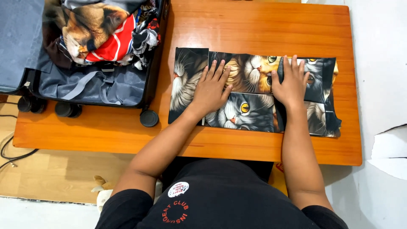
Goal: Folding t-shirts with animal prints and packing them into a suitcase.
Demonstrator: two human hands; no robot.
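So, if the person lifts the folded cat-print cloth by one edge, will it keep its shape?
Probably not: the folded cat-print cloth lies thin and layered, so it likely droops and unfolds. It seems light, and may slide on the glossy wooden table.

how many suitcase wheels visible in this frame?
3. Two sit side by side at the suitcase's lower left corner: left wheel, middle wheel. A right wheel is at its lower right corner on the table. Others may be hidden.
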